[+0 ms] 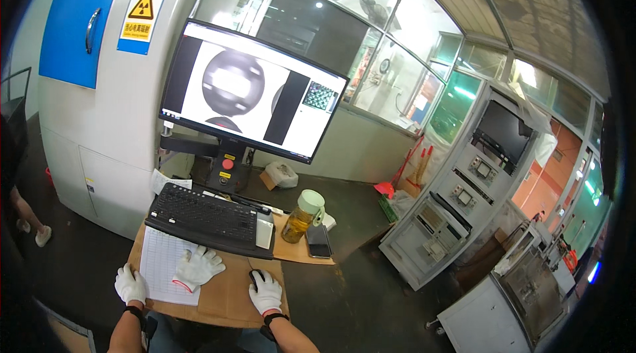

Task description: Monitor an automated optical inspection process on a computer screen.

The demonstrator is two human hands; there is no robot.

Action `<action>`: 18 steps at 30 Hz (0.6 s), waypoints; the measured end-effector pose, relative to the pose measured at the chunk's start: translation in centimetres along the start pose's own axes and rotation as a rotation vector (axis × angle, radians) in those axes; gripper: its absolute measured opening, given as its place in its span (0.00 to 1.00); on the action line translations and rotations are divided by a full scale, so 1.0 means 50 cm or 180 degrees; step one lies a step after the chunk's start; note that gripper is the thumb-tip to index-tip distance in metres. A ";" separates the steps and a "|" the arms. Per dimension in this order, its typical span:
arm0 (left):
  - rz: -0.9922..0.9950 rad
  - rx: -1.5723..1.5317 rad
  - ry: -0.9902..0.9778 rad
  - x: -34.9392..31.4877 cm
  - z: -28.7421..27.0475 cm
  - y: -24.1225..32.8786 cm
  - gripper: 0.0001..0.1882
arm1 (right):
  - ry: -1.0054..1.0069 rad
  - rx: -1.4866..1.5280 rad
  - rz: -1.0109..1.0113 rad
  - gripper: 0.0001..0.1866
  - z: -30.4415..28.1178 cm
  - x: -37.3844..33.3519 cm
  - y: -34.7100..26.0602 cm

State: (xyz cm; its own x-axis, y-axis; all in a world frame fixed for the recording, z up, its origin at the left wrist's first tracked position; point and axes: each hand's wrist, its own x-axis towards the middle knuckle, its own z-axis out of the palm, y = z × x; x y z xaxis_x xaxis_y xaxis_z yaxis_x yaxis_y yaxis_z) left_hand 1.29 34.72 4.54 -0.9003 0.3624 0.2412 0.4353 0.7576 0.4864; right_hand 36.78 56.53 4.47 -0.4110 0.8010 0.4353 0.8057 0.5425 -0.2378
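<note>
A: Quick, the right hand [266,294]?
B: White knit glove, cupped over the mouse [256,277], fingers closed around it. Mouse is smooth, black, rounded, sitting on the brown sheet [228,303] at the counter's [322,259] near right.
A: And the left hand [130,285]?
B: Same knit. Fingers close together, slightly bent, at the counter's left edge beside the paper [158,265]. Can't tell if it pinches anything.
A: Between them?
B: Loose glove [200,269], limp, wrinkled, red-trimmed cuff, lying on the paper, which is flat, white, gridded.
A: Behind?
B: Keyboard [199,222]: black plastic, rows of small keys, tilted in view. Right of it, a clear rounded bottle [301,218], pale green lid, amber contents; flat, glossy dark phone [318,241] just beside.
A: Screen [232,84]?
B: Flat, wide, black-framed, showing grey discs.
</note>
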 end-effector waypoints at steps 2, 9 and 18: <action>0.0000 0.0051 -0.0056 0.000 -0.003 0.002 0.18 | -0.0059 -0.0028 -0.0001 0.26 -0.004 0.001 0.000; -0.0028 0.0064 -0.0119 -0.005 -0.008 0.001 0.19 | 0.0016 -0.0029 0.0022 0.25 -0.006 -0.001 -0.003; 0.0069 0.0055 0.0013 -0.002 0.006 -0.009 0.19 | -0.0063 -0.0016 0.0057 0.26 -0.011 -0.001 -0.008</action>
State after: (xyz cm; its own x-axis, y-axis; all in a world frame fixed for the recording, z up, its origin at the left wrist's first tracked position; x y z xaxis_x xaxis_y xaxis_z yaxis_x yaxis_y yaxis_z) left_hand 1.19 34.51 4.05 -0.8906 0.3766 0.2548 0.4544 0.7590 0.4664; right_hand 36.73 56.14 5.01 -0.4046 0.8155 0.4138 0.8151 0.5267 -0.2411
